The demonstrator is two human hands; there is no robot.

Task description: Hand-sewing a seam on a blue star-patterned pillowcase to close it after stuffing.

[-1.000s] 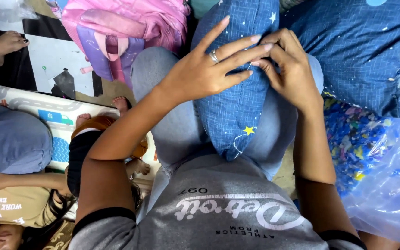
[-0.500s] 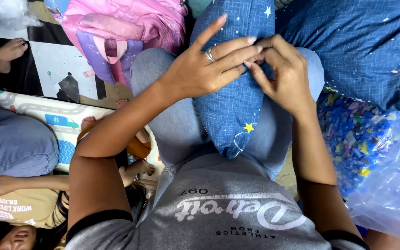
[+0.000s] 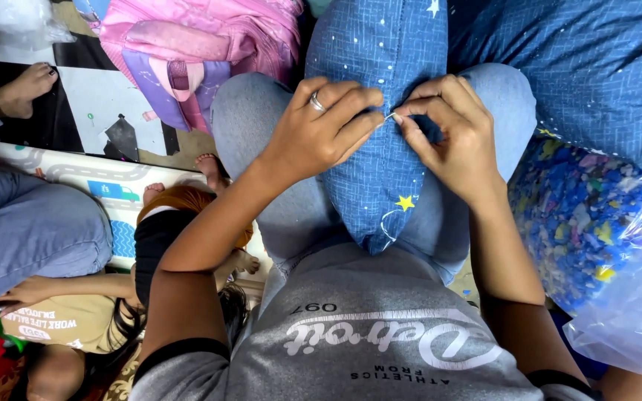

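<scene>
A blue cushion [image 3: 384, 178] with small stars and a yellow star stands upright between my knees in grey trousers. My left hand [image 3: 321, 137], a ring on one finger, is curled with its fingertips pinching the cushion's fabric at the middle seam. My right hand [image 3: 451, 137] pinches the same spot from the other side, fingertips nearly touching the left's. A thin pale sliver [image 3: 392, 116] shows between the fingertips; I cannot tell whether it is a needle or thread.
A pink backpack [image 3: 187, 44] lies beyond my left knee. At right sits a clear plastic bag [image 3: 596, 238] of coloured foam bits and more blue starred fabric [image 3: 596, 67]. At left are other people: a bare foot [image 3: 24, 89], a leg in jeans [image 3: 31, 230], someone lying on a play mat [image 3: 105, 186].
My left hand's fingers were spread flat over the cushion; they have curled in. Both hands have closed into a pinch on the seam.
</scene>
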